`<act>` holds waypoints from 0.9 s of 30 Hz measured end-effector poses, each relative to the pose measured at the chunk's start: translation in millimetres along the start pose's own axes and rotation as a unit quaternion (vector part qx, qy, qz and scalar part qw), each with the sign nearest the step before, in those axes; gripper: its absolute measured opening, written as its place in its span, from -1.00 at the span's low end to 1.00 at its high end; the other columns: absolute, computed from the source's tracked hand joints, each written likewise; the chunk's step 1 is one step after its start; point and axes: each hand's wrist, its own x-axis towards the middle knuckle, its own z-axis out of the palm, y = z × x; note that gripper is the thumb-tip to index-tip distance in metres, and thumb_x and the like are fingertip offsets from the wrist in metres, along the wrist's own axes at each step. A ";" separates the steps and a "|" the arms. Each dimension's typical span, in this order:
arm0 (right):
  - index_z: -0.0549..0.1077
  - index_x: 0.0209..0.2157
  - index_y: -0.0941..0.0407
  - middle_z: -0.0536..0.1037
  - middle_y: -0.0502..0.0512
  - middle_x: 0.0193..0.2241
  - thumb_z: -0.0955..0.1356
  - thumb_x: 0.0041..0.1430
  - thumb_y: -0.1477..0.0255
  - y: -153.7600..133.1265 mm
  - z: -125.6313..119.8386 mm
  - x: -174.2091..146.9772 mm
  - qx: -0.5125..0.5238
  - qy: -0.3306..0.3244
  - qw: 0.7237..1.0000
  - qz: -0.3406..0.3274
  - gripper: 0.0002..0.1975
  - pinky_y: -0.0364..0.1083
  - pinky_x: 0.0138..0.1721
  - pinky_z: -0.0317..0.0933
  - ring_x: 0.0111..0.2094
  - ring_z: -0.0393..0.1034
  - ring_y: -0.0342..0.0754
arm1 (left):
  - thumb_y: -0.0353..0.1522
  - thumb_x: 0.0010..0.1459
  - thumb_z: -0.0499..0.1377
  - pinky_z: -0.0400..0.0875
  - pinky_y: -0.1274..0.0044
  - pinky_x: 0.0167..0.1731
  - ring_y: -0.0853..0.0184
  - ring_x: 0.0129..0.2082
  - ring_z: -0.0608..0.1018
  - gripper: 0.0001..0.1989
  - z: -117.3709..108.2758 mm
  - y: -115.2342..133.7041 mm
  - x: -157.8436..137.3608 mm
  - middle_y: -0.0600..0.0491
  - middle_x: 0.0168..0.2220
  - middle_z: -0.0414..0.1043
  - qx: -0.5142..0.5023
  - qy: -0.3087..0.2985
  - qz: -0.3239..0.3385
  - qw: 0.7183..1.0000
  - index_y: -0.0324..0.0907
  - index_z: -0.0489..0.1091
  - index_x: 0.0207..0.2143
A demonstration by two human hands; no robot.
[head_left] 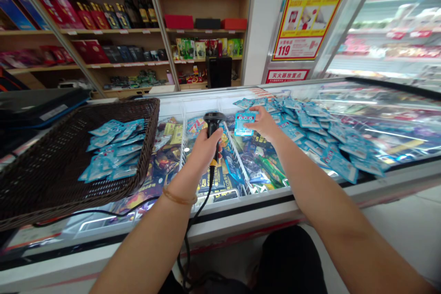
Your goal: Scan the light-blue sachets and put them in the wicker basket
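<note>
My left hand [206,146] is wrapped round the handle of a black barcode scanner [214,121], whose cord hangs down toward me. To its right, my right hand [262,123] pinches a small light-blue packet [244,124] by its right edge, holding it up over the freezer's glass top. The packet's printed face is turned toward me, close to the scanner head but apart from it. A large loose heap of similar blue packets [310,124] lies on the glass beyond and right of my right hand. More blue packets [113,149] lie stacked in a dark brown woven basket [151,133] at the left.
Under the glass of the chest freezer [275,200] are wire dividers and many colourful packages. The black cord [188,239] runs along the front edge. Shelves [203,30] with boxes and bottles stand behind, and a lit display fridge [389,32] is at the right.
</note>
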 end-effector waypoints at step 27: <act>0.46 -0.45 0.15 0.34 -0.12 -0.65 0.60 -0.47 0.24 -13.1 -1.1 -9.4 0.054 -0.076 0.990 0.109 -0.51 -0.16 -0.51 0.09 -0.57 0.20 -0.19 | -0.24 0.15 0.23 0.27 0.61 -0.72 0.48 -0.66 0.35 -0.77 3.2 2.7 -2.8 0.19 -0.54 0.30 -0.004 0.005 -0.001 1.000 -0.13 0.24 -0.33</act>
